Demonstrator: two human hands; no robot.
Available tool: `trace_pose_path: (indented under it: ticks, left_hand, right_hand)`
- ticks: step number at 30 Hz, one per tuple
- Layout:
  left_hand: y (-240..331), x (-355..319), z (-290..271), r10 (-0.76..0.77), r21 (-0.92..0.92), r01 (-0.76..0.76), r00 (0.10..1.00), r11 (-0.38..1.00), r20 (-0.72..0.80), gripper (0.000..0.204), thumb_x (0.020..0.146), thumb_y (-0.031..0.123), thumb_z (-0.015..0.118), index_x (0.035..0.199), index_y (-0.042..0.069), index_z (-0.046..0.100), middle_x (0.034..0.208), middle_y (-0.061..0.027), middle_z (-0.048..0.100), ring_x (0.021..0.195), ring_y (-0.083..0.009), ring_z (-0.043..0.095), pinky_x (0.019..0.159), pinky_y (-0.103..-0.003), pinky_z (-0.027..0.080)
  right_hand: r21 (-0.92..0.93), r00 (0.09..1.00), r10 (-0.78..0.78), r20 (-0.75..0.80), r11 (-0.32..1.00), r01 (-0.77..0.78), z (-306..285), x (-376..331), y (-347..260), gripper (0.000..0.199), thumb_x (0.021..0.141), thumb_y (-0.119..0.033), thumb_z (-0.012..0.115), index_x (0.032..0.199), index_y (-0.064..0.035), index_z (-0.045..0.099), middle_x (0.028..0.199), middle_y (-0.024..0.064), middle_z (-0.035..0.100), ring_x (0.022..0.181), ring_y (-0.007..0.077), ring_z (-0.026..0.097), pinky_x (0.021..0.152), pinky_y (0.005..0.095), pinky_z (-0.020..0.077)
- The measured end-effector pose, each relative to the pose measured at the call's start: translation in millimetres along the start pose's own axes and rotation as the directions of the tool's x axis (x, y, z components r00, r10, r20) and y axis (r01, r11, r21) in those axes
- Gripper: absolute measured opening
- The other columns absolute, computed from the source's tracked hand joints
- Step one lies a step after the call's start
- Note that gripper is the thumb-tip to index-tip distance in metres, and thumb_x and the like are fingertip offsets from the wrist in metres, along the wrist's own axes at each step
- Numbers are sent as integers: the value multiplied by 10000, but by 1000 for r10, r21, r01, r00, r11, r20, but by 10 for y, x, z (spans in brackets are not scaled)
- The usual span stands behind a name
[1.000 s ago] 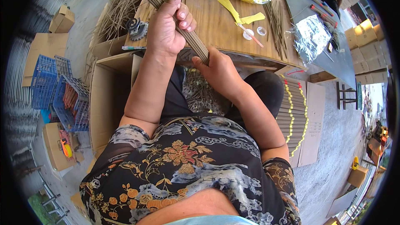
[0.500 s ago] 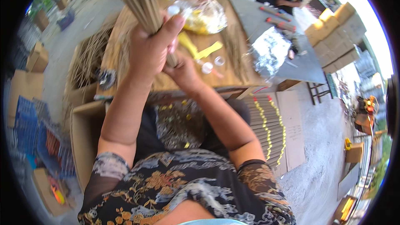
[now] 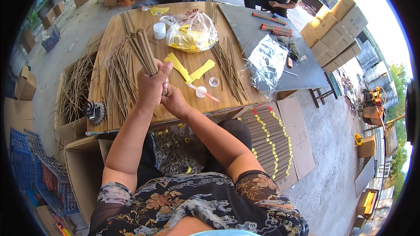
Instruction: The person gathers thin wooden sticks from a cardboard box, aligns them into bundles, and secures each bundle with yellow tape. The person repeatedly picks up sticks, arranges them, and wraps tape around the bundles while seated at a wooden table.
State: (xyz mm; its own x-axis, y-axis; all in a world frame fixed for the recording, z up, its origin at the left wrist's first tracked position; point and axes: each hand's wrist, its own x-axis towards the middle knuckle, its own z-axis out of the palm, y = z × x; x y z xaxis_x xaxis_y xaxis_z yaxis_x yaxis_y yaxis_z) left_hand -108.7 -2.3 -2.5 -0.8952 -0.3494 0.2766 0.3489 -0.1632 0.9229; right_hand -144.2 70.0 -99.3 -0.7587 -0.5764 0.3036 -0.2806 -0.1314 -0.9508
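My left hand (image 3: 151, 83) is wrapped round a bundle of thin brown sticks (image 3: 142, 48), which leans up and to the left over the wooden table (image 3: 153, 14). Just below, my right hand (image 3: 176, 102) closes round the bundle's lower end, its fingers partly hidden. Loose brown sticks (image 3: 120, 78) lie on the table left of my hands, and more sticks (image 3: 229, 70) lie to the right. Yellow paper strips (image 3: 177, 65) are beside my hands, near a small white round lid (image 3: 201, 91), a clear ring-shaped cap (image 3: 213, 81) and a pinkish flat strip (image 3: 205, 94).
A clear bag of yellow strips (image 3: 192, 32) and a white jar (image 3: 159, 30) stand farther back. Crumpled foil-like plastic (image 3: 267, 63) lies on the dark table (image 3: 238, 22). Banded brown rolls (image 3: 271, 140) rest on cardboard at right. Two people sit across the tables.
My hands and the bundle have come down from nearer the camera, toward the table. The whole view has shifted, with the table now lower and farther left in it.
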Motion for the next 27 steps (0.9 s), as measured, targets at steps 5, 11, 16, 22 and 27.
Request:
trace_pose_path:
  ticks: [5, 11, 16, 22, 27]
  left_hand:
    - [22, 1, -17, 113, 115, -114, 993, 987, 21, 241, 790, 172, 639, 627, 65, 498, 481, 38, 422, 412, -23, 378, 392, -174, 294]
    - [25, 16, -31, 68, 68, -69, 998, 995, 6, 235, 797, 157, 628, 627, 65, 494, 488, 42, 425, 418, -19, 372, 394, -173, 288]
    - [-5, 84, -34, 81, 72, -83, 996, 994, 23, 238, 808, 173, 617, 633, 63, 498, 491, 42, 434, 413, -19, 382, 394, -173, 293]
    - [3, 88, -49, -7, 21, 7, 1000, 1000, -28, 264, 801, 196, 623, 609, 106, 465, 482, 48, 425, 392, -15, 375, 360, -161, 285]
    - [168, 67, -63, -139, -232, 144, 990, 962, 38, 242, 781, 180, 646, 626, 113, 472, 496, 48, 426, 385, -21, 372, 344, -158, 285]
  right_hand:
    - [23, 999, -40, 33, 999, 40, 29, 42, 71, 152, 792, -113, 588, 899, -25, 524, 750, 77, 584, 706, 108, 511, 681, 276, 442]
    - [8, 996, -84, 32, 996, 84, 43, 31, -13, 152, 799, -109, 585, 915, -32, 523, 750, 56, 590, 711, 78, 503, 683, 258, 442]
    - [-4, 999, -40, 11, 999, 40, 34, 60, 21, 182, 785, -110, 602, 934, -34, 531, 776, 51, 600, 748, 92, 525, 718, 256, 437]
    - [35, 997, 82, -11, 996, -82, 49, 7, 178, 139, 774, -88, 596, 881, -26, 532, 716, 17, 563, 676, 89, 503, 621, 258, 438]
    - [48, 966, 245, -80, 969, -242, 127, -268, -141, 109, 791, -103, 592, 820, -19, 529, 658, -11, 505, 609, 58, 445, 541, 241, 403]
